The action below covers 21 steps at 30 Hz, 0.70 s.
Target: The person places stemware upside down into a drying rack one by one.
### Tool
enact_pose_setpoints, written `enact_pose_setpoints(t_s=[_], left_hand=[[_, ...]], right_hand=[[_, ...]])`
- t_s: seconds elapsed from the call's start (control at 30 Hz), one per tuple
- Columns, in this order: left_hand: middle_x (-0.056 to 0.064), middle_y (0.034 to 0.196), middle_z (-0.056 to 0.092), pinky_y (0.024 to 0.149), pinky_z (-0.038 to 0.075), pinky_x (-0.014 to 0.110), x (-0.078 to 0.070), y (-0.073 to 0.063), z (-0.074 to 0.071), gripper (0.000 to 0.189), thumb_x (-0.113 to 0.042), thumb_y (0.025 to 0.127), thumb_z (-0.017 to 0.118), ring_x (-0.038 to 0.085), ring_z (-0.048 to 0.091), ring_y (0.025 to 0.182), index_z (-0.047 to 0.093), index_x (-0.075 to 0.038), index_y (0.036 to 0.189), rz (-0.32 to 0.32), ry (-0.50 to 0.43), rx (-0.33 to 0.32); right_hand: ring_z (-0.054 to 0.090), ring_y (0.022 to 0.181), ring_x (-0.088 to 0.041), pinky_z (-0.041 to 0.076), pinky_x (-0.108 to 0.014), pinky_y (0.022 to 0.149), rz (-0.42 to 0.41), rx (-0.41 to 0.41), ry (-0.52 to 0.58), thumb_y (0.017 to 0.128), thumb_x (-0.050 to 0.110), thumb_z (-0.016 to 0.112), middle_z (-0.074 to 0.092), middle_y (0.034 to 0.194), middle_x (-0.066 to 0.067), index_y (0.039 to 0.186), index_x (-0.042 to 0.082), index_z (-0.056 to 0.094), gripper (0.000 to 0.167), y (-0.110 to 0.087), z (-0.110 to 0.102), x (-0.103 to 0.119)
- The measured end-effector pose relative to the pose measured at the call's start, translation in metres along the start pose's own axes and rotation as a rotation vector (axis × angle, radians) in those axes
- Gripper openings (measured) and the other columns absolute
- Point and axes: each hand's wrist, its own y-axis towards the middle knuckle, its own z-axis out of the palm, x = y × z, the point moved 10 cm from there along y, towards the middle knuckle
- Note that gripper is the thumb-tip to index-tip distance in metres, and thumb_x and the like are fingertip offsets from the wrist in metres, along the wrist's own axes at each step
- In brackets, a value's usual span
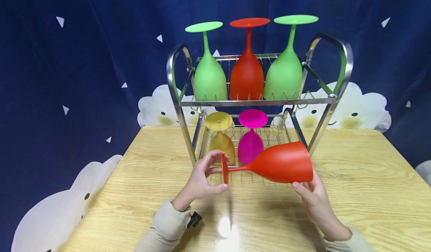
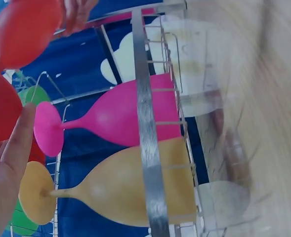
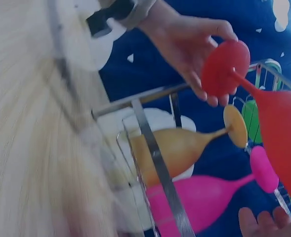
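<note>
A red plastic goblet (image 1: 283, 162) lies sideways in the air between both hands, its bowl opening to the right. My left hand (image 1: 202, 177) holds the round foot at its edge, thumb below and fingers above and behind. The right hand (image 1: 314, 199) grips the bowl near its rim from underneath, with the thumb on the near side and the other fingers partly hidden. Behind the held goblet, a yellow goblet (image 1: 222, 145) and a magenta goblet (image 1: 250, 147) stand upside down on the lower tier of a metal rack (image 1: 256, 103).
On the rack's upper tier, a green goblet (image 1: 210, 78), another red goblet (image 1: 247, 76) and a second green goblet (image 1: 284, 76) stand upside down. The rack stands on a wooden table (image 1: 363, 173). A dark blue curtain (image 1: 101, 57) with cloud shapes hangs behind.
</note>
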Motion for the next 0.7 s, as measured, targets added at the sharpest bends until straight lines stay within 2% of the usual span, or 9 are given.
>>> enact_pose_setpoints(t_s=[0.07, 0.13, 0.23, 0.33, 0.4, 0.5, 0.6, 0.67, 0.7], left_hand=[[0.032, 0.107, 0.050, 0.077, 0.053, 0.043, -0.007, 0.002, 0.000, 0.061, 0.011, 0.059, 0.067, 0.031, 0.054, 0.101, 0.039, 0.017, 0.113, -0.006, 0.020, 0.001], [0.032, 0.107, 0.050, 0.077, 0.053, 0.040, -0.011, 0.003, 0.000, 0.061, 0.012, 0.059, 0.068, 0.041, 0.053, 0.098, 0.040, 0.017, 0.113, -0.020, 0.041, 0.000], [0.031, 0.106, 0.051, 0.077, 0.053, 0.038, -0.011, 0.004, 0.001, 0.062, 0.012, 0.058, 0.071, 0.047, 0.051, 0.097, 0.041, 0.016, 0.113, -0.059, 0.075, -0.001], [0.028, 0.105, 0.054, 0.077, 0.053, 0.036, -0.009, 0.005, 0.003, 0.064, 0.010, 0.058, 0.074, 0.043, 0.054, 0.097, 0.043, 0.014, 0.113, -0.106, 0.133, 0.006], [0.026, 0.103, 0.056, 0.076, 0.054, 0.035, -0.008, 0.006, 0.005, 0.064, 0.008, 0.058, 0.076, 0.040, 0.055, 0.096, 0.044, 0.013, 0.113, -0.132, 0.168, 0.014], [0.024, 0.102, 0.057, 0.075, 0.054, 0.034, -0.007, 0.006, 0.007, 0.063, 0.006, 0.058, 0.076, 0.038, 0.055, 0.095, 0.045, 0.012, 0.113, -0.153, 0.201, 0.020], [0.025, 0.101, 0.057, 0.074, 0.054, 0.033, -0.007, 0.007, 0.009, 0.062, 0.006, 0.059, 0.076, 0.037, 0.056, 0.095, 0.045, 0.013, 0.112, -0.165, 0.202, 0.021], [0.025, 0.101, 0.057, 0.074, 0.054, 0.032, -0.007, 0.007, 0.009, 0.062, 0.006, 0.059, 0.076, 0.037, 0.056, 0.095, 0.045, 0.013, 0.113, -0.176, 0.201, 0.026], [0.023, 0.101, 0.057, 0.073, 0.054, 0.031, -0.001, 0.006, 0.009, 0.062, 0.005, 0.060, 0.076, 0.035, 0.056, 0.095, 0.045, 0.011, 0.113, -0.180, 0.200, 0.029]], right_hand=[[0.046, 0.114, -0.014, 0.042, -0.019, 0.091, -0.048, 0.001, -0.117, 0.073, -0.024, 0.050, 0.045, 0.128, -0.006, 0.138, 0.002, 0.029, 0.074, 0.002, -0.004, 0.008], [0.044, 0.116, -0.017, 0.042, -0.019, 0.092, -0.155, 0.002, -0.260, 0.069, -0.022, 0.061, 0.044, 0.129, -0.009, 0.135, -0.006, 0.030, 0.075, 0.007, -0.007, 0.023], [0.041, 0.118, -0.021, 0.036, -0.021, 0.098, -0.376, 0.026, -0.619, 0.071, 0.010, 0.077, 0.048, 0.126, -0.015, 0.125, -0.014, 0.041, 0.069, 0.014, -0.001, 0.050], [0.043, 0.116, -0.025, 0.032, -0.023, 0.102, -0.518, 0.126, -0.970, 0.072, 0.049, 0.070, 0.053, 0.120, -0.018, 0.116, -0.010, 0.054, 0.075, 0.019, 0.019, 0.060], [0.042, 0.117, -0.027, 0.030, -0.023, 0.102, -0.515, 0.238, -1.154, 0.073, 0.062, 0.061, 0.053, 0.121, -0.015, 0.116, -0.002, 0.056, 0.077, 0.021, 0.033, 0.053], [0.041, 0.117, -0.031, 0.027, -0.030, 0.106, -0.449, 0.416, -1.316, 0.075, 0.068, 0.051, 0.049, 0.126, -0.012, 0.123, 0.005, 0.053, 0.080, 0.022, 0.047, 0.034], [0.041, 0.116, -0.034, 0.025, -0.044, 0.106, -0.435, 0.518, -1.425, 0.068, 0.062, 0.066, 0.048, 0.127, -0.012, 0.126, 0.006, 0.049, 0.083, 0.021, 0.053, 0.021], [0.043, 0.113, -0.036, 0.023, -0.050, 0.106, -0.452, 0.534, -1.471, 0.059, 0.048, 0.078, 0.049, 0.124, -0.014, 0.126, 0.004, 0.049, 0.085, 0.021, 0.056, 0.017], [0.044, 0.111, -0.036, 0.024, -0.050, 0.105, -0.459, 0.533, -1.488, 0.054, 0.040, 0.083, 0.051, 0.122, -0.015, 0.125, 0.003, 0.049, 0.086, 0.021, 0.057, 0.016]])
